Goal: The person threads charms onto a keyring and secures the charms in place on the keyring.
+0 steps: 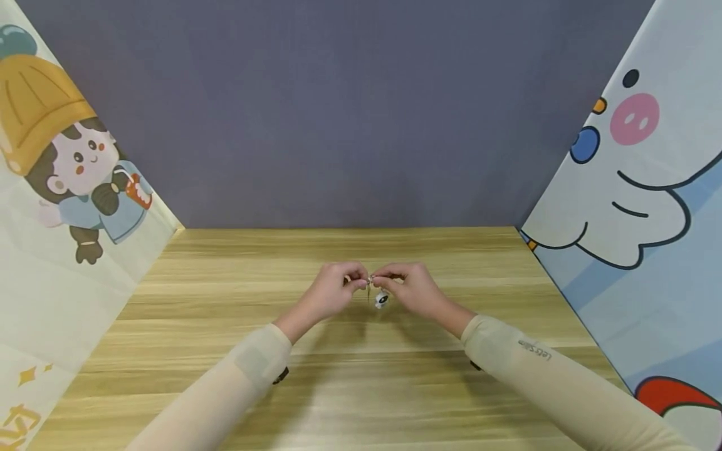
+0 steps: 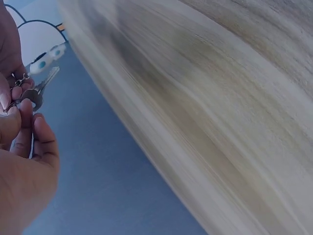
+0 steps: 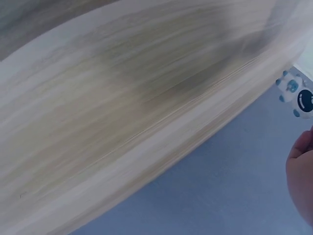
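Observation:
Both hands meet above the middle of the table, holding a keychain between them. My left hand (image 1: 334, 288) pinches the ring side, where a silver key (image 2: 35, 97) sticks out by the fingertips. My right hand (image 1: 416, 289) pinches the ring from the other side, its fingertips almost touching the left ones. From a short chain (image 2: 20, 81) hangs a small white figurine (image 1: 381, 299) with a black face and blue spots. In the right wrist view the figurine (image 3: 292, 88) shows beside the right hand (image 3: 301, 183). The fingers partly hide the ring.
The wood-grain table (image 1: 225, 275) lies under the hands. A grey-blue panel (image 1: 350, 113) stands at its back edge. Cartoon-printed panels rise on the left (image 1: 34, 282) and the right (image 1: 609, 207). Long pale sleeves (image 1: 225, 382) cover both forearms.

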`<control>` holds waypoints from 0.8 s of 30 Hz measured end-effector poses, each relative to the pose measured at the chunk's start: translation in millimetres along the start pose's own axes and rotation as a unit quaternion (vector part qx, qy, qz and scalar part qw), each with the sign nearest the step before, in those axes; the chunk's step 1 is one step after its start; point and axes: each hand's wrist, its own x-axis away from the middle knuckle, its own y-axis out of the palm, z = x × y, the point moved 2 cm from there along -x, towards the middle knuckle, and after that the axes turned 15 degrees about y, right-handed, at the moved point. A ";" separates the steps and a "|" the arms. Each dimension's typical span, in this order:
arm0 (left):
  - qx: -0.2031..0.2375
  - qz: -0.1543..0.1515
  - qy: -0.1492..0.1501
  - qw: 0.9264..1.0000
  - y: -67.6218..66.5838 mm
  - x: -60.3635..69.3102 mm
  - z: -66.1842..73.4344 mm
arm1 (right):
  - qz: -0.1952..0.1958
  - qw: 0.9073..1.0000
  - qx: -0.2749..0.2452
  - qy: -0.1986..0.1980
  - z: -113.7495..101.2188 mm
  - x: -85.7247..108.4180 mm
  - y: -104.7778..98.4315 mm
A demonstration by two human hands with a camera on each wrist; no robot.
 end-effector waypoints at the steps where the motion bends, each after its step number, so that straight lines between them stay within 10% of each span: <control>1: 0.006 0.002 -0.005 1.000 0.1 0.0 0.1 | -0.003 1.000 -0.013 0.013 0.1 0.0 -0.3; 24: 0.172 0.134 -0.053 0.975 9.7 6.7 -4.9 | -0.011 0.966 -0.229 0.120 -1.9 4.1 7.4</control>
